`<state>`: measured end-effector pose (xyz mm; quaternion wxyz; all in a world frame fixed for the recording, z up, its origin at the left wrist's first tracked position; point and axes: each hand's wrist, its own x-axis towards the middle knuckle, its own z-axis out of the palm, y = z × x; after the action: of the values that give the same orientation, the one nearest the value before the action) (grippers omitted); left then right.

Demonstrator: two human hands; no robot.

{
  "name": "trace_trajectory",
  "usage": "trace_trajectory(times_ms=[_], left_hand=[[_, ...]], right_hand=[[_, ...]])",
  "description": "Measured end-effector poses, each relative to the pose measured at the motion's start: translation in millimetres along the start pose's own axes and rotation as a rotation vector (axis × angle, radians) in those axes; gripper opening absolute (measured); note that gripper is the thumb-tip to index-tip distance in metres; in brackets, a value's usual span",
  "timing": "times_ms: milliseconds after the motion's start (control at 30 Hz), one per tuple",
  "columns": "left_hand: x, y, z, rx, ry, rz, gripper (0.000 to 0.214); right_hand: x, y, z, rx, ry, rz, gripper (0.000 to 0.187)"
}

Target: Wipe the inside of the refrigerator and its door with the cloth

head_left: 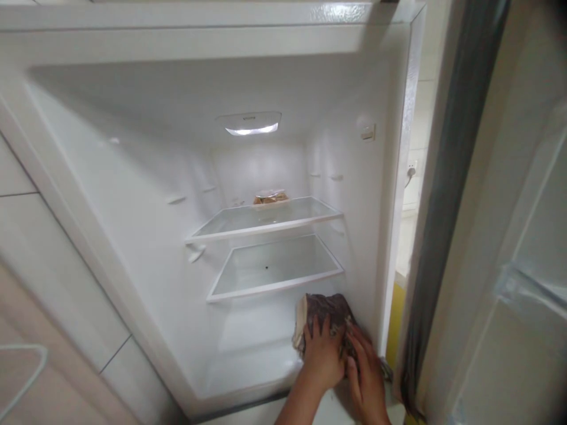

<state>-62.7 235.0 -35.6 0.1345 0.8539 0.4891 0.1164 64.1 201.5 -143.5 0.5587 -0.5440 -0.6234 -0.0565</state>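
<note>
A bunched brown patterned cloth point(330, 307) with a pale edge is at the lower right inside the open fridge point(146, 265), close to its right inner wall. My left hand point(322, 354) grips it from the front, fingers spread over the fabric. Beside it, my right hand point(367, 363) holds the cloth's right side with its fingers close together. A loose end of the fabric hangs out to the right of that hand. The underside of the cloth is hidden.
An upper glass shelf point(266, 221) bears a small clear-wrapped brown package point(271, 198) at the back. A dark speck shows on the lower glass shelf point(283, 265). A lit lamp point(251, 128) is in the ceiling. The open door point(496, 236) stands at right.
</note>
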Motion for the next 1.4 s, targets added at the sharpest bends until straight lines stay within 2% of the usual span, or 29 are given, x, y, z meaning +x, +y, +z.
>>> trace_trajectory(times_ms=[100,167,267,433,500,567,667,800,900,1033,1100,1167,1233,1300,1400], left_hand=[[-34.5,-9.5,-4.3,0.047,0.033,0.014,0.060],[-53.3,-24.1,-5.9,0.111,0.081,-0.017,0.060],[-77.1,-60.5,-15.5,0.226,0.160,-0.116,0.061],[-112.3,-133.5,-50.0,0.396,0.253,-0.359,0.052],[-121.9,-150.6,-58.6,0.426,0.237,-0.395,0.052],[-125.1,-155.0,-60.1,0.445,0.239,-0.422,0.052],[-116.4,-141.0,-53.7,0.456,0.276,-0.490,0.050],[-89.1,-101.8,-40.4,0.398,0.260,-0.512,0.050],[-64.0,-67.8,-23.8,0.301,0.216,-0.433,0.051],[-29.0,-20.9,9.7,0.152,0.224,-0.268,0.055],[-13.1,1.1,24.8,0.081,0.162,-0.208,0.057],[-1.0,18.8,33.5,0.022,0.088,-0.205,0.058],[5.2,28.4,33.6,-0.036,0.057,-0.198,0.058],[4.0,26.9,25.7,-0.123,0.067,-0.137,0.058],[-11.1,2.9,6.3,-0.303,0.159,-0.084,0.052]], right_hand=[[-1.2,1.3,-2.1,0.033,0.003,0.048,0.044],[-1.4,1.2,-2.5,0.029,-0.004,0.057,0.044],[-0.7,-0.1,-2.0,0.015,-0.018,0.056,0.043],[1.9,-1.0,-0.9,-0.009,-0.049,0.069,0.044],[2.2,-0.8,-0.5,-0.007,-0.058,0.077,0.044],[2.2,-0.8,0.0,0.001,-0.057,0.085,0.043],[1.9,-1.4,0.7,0.023,-0.060,0.112,0.042],[-0.1,-3.3,2.6,0.051,-0.058,0.156,0.041],[-1.7,-6.6,2.6,0.068,-0.056,0.152,0.040],[4.0,-17.5,-5.4,0.082,-0.042,0.132,0.040],[12.3,-25.2,-11.4,0.087,-0.042,0.119,0.040],[22.8,-32.0,-15.9,0.095,-0.050,0.114,0.041],[33.3,-36.1,-17.0,0.109,-0.070,0.129,0.041],[41.4,-36.4,-14.7,0.115,-0.105,0.154,0.043],[46.2,-32.4,-7.6,0.054,-0.185,0.125,0.046]])
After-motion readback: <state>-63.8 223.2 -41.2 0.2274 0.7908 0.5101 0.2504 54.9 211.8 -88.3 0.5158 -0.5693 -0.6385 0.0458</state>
